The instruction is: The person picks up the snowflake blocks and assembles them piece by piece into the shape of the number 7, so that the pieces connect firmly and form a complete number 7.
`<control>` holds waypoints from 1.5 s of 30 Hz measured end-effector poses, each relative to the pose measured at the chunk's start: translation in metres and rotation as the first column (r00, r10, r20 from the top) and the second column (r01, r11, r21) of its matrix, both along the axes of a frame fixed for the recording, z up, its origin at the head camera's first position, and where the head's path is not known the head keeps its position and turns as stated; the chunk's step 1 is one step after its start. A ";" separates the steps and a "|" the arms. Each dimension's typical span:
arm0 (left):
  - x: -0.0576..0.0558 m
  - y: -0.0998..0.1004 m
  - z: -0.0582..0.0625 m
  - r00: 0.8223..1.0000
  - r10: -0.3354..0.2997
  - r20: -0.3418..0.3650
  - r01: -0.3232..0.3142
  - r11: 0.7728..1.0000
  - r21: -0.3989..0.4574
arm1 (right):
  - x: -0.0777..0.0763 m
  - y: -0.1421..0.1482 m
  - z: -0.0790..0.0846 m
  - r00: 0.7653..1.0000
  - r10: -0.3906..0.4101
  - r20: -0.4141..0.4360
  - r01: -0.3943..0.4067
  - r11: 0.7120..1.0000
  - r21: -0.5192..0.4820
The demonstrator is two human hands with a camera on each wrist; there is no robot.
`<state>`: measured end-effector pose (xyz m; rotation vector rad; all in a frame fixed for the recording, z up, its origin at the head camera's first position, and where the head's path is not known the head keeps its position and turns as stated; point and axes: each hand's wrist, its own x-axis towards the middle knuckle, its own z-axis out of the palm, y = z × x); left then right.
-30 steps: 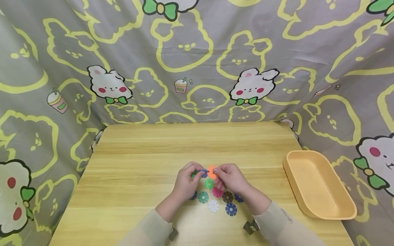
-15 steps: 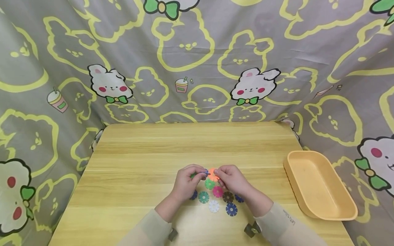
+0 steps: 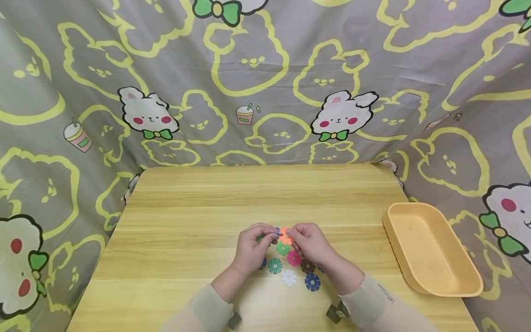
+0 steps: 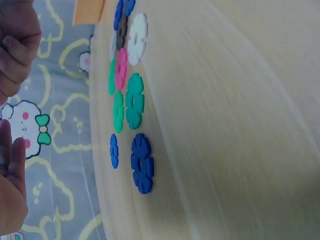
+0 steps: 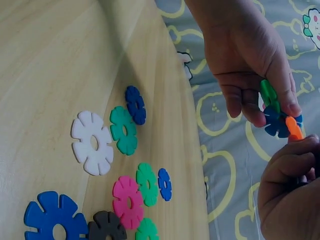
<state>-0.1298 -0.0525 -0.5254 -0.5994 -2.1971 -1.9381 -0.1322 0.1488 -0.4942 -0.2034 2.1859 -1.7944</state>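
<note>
Low in the middle of the head view, I see the left hand (image 3: 252, 246) pinching a blue wheel (image 5: 275, 122) with a green wheel (image 5: 268, 93) touching it, and the right hand (image 3: 313, 240) pinching an orange wheel (image 3: 284, 237) right up against the blue one. Just below the hands, a white wheel (image 3: 289, 278), a pink wheel (image 3: 294, 258) and a brown wheel (image 3: 308, 266) lie flat on the wooden table (image 3: 186, 207). A big yellow tub (image 3: 427, 251) sits at the lower right, and a bunny curtain (image 3: 274, 106) hangs across the top.
</note>
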 end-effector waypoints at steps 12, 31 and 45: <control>0.004 -0.003 0.003 0.999 -0.027 0.046 0.029 0.999 -0.043 | -0.003 0.005 -0.007 0.997 0.055 0.049 -0.056 0.998 0.015; -0.011 -0.017 0.008 0.986 0.123 0.116 -0.091 0.964 -0.249 | -0.008 0.043 -0.064 0.956 0.174 -0.234 0.075 0.629 0.774; -0.011 -0.012 0.011 0.988 0.146 0.049 -0.122 0.934 -0.335 | -0.014 0.037 -0.069 0.964 0.169 -0.204 0.045 0.656 0.754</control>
